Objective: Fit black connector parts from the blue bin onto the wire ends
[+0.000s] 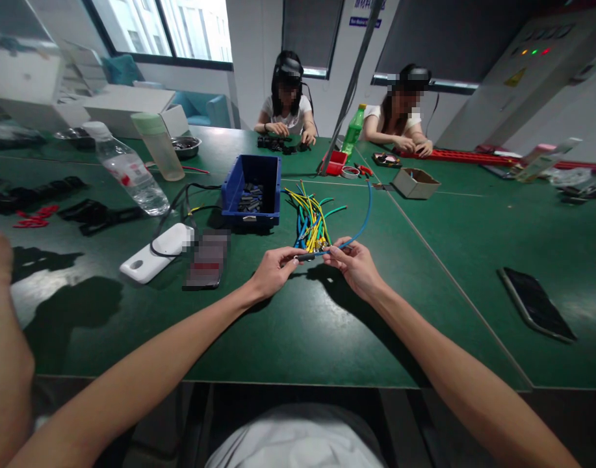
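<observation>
My left hand [275, 270] pinches a short black sleeve [305, 258] between thumb and fingers. A blue wire [366, 218] runs from the sleeve's right end, and my right hand [353, 263] grips it close to that end. From there the wire's free length curves up and away over the table. Just beyond my fingertips lies a bundle of yellow, green and blue wires [310, 218] with metal ends toward me. A blue bin [231, 207] holding several small black pieces stands behind my left hand.
On the left are a white power bank [157, 253], a phone-like device [207, 260] with cables, a water bottle [132, 170] and a frosted bottle [158, 148]. A phone [536, 304] lies right. Two people work across the green table [298, 344]; a cardboard box [416, 184] sits nearer. Someone's arm [5, 351] enters at left.
</observation>
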### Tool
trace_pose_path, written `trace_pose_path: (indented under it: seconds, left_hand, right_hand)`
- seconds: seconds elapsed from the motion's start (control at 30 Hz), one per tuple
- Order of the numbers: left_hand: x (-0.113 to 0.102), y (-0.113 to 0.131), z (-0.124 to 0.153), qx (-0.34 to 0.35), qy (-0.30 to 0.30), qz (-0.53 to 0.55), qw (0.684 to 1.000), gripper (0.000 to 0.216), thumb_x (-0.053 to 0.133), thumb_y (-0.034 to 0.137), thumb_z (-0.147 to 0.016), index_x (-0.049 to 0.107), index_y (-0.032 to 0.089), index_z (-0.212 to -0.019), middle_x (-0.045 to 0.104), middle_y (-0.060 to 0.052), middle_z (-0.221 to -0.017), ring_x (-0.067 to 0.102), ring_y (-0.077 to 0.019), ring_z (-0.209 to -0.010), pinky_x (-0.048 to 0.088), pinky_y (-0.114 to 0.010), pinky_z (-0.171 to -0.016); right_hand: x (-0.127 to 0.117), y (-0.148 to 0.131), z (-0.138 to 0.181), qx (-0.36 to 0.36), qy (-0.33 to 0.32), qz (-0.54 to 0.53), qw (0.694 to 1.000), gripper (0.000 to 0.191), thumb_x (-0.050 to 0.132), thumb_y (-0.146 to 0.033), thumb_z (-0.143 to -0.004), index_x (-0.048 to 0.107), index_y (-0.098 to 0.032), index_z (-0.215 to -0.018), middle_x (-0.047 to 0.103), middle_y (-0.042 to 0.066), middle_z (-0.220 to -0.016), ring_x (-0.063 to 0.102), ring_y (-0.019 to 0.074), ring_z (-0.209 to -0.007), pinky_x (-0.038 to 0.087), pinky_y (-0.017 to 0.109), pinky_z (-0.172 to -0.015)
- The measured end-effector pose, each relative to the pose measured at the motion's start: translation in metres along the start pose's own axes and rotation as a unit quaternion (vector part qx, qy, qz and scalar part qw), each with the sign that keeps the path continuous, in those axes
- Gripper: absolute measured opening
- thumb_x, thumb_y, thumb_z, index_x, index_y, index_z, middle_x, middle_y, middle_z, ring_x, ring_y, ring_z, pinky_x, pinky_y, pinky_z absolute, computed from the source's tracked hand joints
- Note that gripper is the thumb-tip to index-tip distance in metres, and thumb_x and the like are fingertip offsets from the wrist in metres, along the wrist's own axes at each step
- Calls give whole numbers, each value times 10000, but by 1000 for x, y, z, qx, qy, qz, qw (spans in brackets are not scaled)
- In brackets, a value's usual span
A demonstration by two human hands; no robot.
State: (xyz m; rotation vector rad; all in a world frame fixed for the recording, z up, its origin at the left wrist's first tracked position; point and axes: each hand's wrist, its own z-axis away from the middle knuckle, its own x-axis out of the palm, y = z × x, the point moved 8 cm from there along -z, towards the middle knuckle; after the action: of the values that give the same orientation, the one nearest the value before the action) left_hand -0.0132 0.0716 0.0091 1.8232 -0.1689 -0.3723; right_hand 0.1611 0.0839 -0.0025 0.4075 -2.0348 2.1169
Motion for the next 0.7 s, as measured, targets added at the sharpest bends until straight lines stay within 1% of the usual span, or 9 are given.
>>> trace_pose_path:
  seconds: [0.17, 0.3, 0.53, 0.7]
  left_hand:
    - [-2, -3, -1, -17, -2, 26, 1000, 287, 557, 183, -812, 690, 123, -1059, 699, -95, -926, 641, -167, -807, 516, -292, -735]
    - [-1, -6, -2, -40, -10, 56, 998, 285, 580, 191, -799, 694, 115, -1048, 702, -91, -899, 638, -159, -794, 511, -281, -729]
    - [0, -9, -2, -60, -18, 68, 996, 302, 606, 226, -785, 692, 113, -1051, 710, -91, -904, 646, -164, -795, 513, -292, -745]
    - [0, -6, -1, -60, -16, 58, 996, 314, 627, 247, -766, 696, 108, -1039, 715, -101, -915, 657, -182, -806, 511, -294, -735]
  right_hand:
    - [1, 3, -1, 0, -6, -8, 1000, 318, 821, -318, -628, 588, -189, -801, 675, -8, -753, 667, 102, -657, 553, 206, -652]
    - [1, 3, 0, 3, -7, -9, 1000, 317, 818, -318, -634, 588, -191, -810, 682, -4, -745, 670, 103, -651, 551, 202, -639]
    - [1, 2, 0, 7, -2, -4, 1000, 354, 832, -339, -601, 583, -186, -801, 674, -4, -710, 668, 116, -646, 551, 226, -649]
    - [1, 1, -1, -9, -2, 8, 1000, 346, 819, -351, -615, 579, -191, -805, 674, -5, -733, 664, 114, -647, 548, 233, -650]
